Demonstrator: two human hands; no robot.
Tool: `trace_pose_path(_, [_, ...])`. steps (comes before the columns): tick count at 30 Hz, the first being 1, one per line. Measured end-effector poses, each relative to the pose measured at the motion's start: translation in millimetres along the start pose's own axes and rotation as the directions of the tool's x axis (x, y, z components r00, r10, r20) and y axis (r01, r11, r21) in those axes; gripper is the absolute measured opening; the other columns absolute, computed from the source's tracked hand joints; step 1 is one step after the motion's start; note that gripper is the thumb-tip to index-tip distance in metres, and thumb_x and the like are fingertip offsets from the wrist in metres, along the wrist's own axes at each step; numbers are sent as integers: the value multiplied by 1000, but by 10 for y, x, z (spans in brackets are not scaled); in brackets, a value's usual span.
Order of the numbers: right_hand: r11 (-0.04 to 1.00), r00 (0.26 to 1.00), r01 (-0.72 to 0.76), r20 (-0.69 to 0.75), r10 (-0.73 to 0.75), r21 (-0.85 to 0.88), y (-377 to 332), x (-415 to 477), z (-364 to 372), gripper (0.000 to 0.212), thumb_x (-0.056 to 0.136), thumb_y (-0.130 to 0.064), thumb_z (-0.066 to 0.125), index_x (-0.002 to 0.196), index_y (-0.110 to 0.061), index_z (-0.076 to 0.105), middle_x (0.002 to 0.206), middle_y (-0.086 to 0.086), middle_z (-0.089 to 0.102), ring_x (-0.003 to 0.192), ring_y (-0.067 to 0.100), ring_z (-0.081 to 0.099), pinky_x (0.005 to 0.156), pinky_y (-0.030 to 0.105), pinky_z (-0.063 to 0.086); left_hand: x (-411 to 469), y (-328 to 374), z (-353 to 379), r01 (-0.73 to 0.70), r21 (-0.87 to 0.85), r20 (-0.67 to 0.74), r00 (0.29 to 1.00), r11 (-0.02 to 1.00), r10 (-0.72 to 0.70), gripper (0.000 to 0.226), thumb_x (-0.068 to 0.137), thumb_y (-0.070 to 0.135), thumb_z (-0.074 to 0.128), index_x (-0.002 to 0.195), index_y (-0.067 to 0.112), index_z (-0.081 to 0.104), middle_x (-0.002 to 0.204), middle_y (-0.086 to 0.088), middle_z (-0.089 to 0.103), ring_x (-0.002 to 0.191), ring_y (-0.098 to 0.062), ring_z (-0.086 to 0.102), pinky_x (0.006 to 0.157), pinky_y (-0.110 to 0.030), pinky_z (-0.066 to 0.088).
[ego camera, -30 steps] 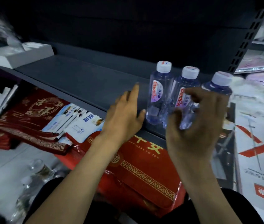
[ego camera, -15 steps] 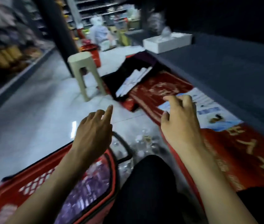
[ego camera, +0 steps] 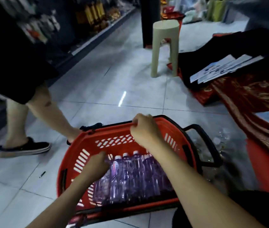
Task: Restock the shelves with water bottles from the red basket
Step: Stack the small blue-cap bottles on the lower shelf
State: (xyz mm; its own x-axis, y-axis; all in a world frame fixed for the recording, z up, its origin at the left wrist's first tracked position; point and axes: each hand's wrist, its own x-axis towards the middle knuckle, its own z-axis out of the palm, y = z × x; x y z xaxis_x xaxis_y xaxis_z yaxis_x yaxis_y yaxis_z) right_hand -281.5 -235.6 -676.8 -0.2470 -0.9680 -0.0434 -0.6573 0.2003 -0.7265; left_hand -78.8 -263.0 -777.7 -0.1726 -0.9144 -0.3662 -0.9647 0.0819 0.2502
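Hooking the right grip (ego camera: 144, 130) over the far rim of the red basket (ego camera: 107, 135), fingers curled tight on the plastic. Pressing the left grip (ego camera: 95, 164) down among the water bottles (ego camera: 135, 176), packed side by side inside the basket on the floor (ego camera: 97, 79); too blurred to call closed round one or merely touching. Watch out from here: could tilt or drag the basket by hauling on that rim, and roll the load. Could fumble a bottle wedged that snugly between its neighbours. Could also clip the passer-by's leg (ego camera: 48, 111), stepping right beside the basket's far left corner. Compared with half a second ago: no more hovering with either grip, but down and in contact. Facing the basket squarely now, not glimpsing it at lower left. Picking up that passer-by too, nowhere in sight back then.
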Motion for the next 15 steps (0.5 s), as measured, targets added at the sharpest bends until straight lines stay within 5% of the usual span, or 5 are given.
trace_pose_path(3, [987, 973, -156, 163, 161, -49, 432, -124, 707, 22, 85, -12, 53, 102, -13, 66, 112, 10, 61, 98, 28, 61, 82, 32, 50, 143, -282, 405, 207, -197, 151, 972, 958, -179, 41, 88, 8, 58, 129, 9, 56, 120, -23, 65, 110, -38, 62, 84, -35, 49])
trace_pose_path(7, [937, 855, -264, 395, 337, -228, 1057, -389, 1264, 7, 84, -12, 53, 79, -17, 51, 98, 8, 61, 84, 27, 61, 55, 27, 39, 241, -553, 727, 377, -378, 154, 926, 846, -344, 34, 86, 3, 59, 120, 2, 58, 109, -21, 68, 92, -34, 64, 73, -32, 48])
trace_pose_path(9, [924, 805, -293, 459, 376, -244, 1196, -414, 1347, 4, 87, -17, 54, 90, -18, 52, 96, 5, 59, 75, 20, 57, 54, 27, 39, 252, -609, 799, 452, -506, 244, 892, 735, -381, 27, 87, 2, 64, 113, -2, 58, 87, -17, 67, 67, -25, 60, 54, -28, 46])
trace_pose_path(11, [920, 782, -297, 488, 388, -256, 1272, -371, 1410, 26, 89, -23, 53, 114, -16, 52, 106, 5, 61, 82, 20, 60, 60, 27, 41, 272, -628, 847, 496, -588, 320, 868, 639, -379, 21, 87, 1, 67, 106, -2, 59, 75, -15, 65, 54, -21, 58, 47, -26, 45])
trace_pose_path(15, [924, 733, -332, 564, 381, -193, 1197, -266, 1553, 45, 90, -28, 53, 133, -19, 46, 96, -2, 59, 68, 10, 57, 52, 23, 36, 367, -604, 859, 443, -694, 187, 872, 568, -452, 21, 87, 14, 66, 103, 8, 54, 86, -9, 65, 74, -25, 65, 64, -32, 53])
